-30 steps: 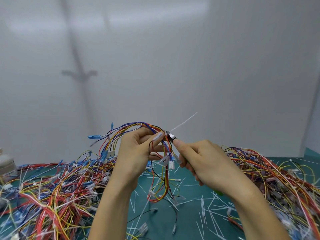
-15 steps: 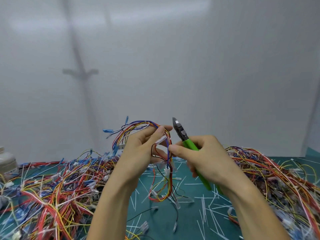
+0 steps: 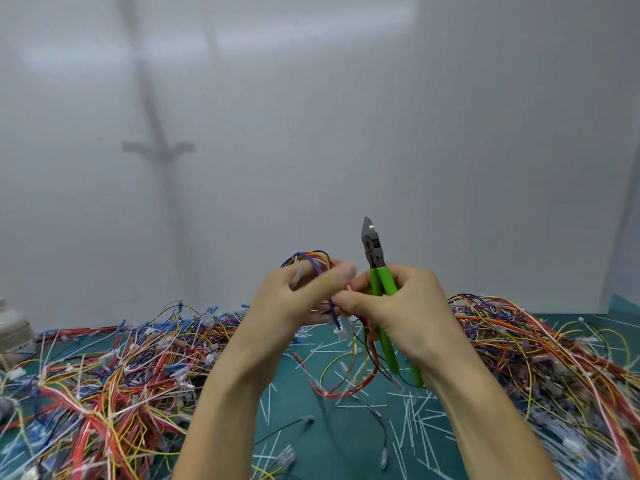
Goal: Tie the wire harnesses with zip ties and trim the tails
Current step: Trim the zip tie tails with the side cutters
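My left hand point(image 3: 294, 299) grips a small multicoloured wire harness point(image 3: 313, 261) held up above the table; its loops arch over my fingers and red and yellow loops point(image 3: 349, 382) hang below. My right hand point(image 3: 405, 310) holds green-handled cutters point(image 3: 379, 282) upright, jaws closed and pointing up, and its thumb and forefinger also touch the harness beside my left fingers. No long zip-tie tail shows on the harness. The motion blurs my left fingertips.
A big heap of tangled harnesses point(image 3: 104, 375) covers the green mat point(image 3: 332, 441) on the left, another heap point(image 3: 540, 348) lies on the right. Cut white zip-tie tails point(image 3: 412, 417) litter the mat between them. A white container point(image 3: 14, 330) stands at the far left edge. A white wall rises behind.
A second ago the cutter jaws sat at a long white zip-tie tail on the harness; that tail is gone now. The cutters have swung upright and both hands have drawn together on the harness.
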Motion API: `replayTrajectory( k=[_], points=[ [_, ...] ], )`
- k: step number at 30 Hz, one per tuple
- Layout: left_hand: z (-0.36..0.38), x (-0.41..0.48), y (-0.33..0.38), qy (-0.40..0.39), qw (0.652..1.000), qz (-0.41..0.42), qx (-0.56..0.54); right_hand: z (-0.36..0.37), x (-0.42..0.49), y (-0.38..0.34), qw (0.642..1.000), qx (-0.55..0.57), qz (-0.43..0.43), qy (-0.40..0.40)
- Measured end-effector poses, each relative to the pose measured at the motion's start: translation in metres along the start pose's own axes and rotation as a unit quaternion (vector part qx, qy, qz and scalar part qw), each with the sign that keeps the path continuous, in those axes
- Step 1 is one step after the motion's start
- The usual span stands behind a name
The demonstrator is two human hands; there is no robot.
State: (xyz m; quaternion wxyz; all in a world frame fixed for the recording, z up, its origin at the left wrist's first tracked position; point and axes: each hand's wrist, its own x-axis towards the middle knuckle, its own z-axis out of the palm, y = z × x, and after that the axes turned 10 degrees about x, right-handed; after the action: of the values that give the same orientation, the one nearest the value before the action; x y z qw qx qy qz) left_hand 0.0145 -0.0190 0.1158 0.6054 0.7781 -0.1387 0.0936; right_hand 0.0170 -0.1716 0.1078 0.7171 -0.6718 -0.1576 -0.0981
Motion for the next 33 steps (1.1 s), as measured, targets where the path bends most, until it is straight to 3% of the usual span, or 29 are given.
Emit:
replayTrajectory(
  k=[4, 8, 13, 16, 20, 23, 33],
  points=[
    [0.002, -0.004, -0.006, 0.056, 0.997, 0.052, 0.022, 0.0, -0.002, -0.001, 1.0, 0.024, 0.012, -0.006],
    [-0.007, -0.005, -0.004, 0.037, 0.998, 0.054, 0.014, 0.001, -0.002, -0.004, 0.996, 0.083, 0.03, 0.001],
    [-0.007, -0.006, -0.006, 0.036, 0.997, 0.068, 0.021, 0.002, 0.0, 0.001, 0.999, 0.037, 0.01, 0.013],
    [-0.004, -0.004, -0.006, 0.075, 0.995, 0.068, 0.009, -0.007, 0.001, 0.001, 0.999, -0.008, 0.016, -0.032],
    [-0.003, -0.001, -0.006, 0.119, 0.99, 0.068, -0.029, -0.013, -0.002, -0.003, 0.977, -0.174, 0.041, -0.119],
    [-0.005, -0.001, -0.007, 0.123, 0.99, 0.067, -0.029, -0.012, -0.003, -0.001, 0.959, -0.251, 0.029, -0.126],
    [-0.004, -0.003, -0.004, 0.1, 0.993, 0.062, -0.016, -0.012, -0.005, -0.002, 0.956, -0.271, 0.031, -0.108]
  ],
)
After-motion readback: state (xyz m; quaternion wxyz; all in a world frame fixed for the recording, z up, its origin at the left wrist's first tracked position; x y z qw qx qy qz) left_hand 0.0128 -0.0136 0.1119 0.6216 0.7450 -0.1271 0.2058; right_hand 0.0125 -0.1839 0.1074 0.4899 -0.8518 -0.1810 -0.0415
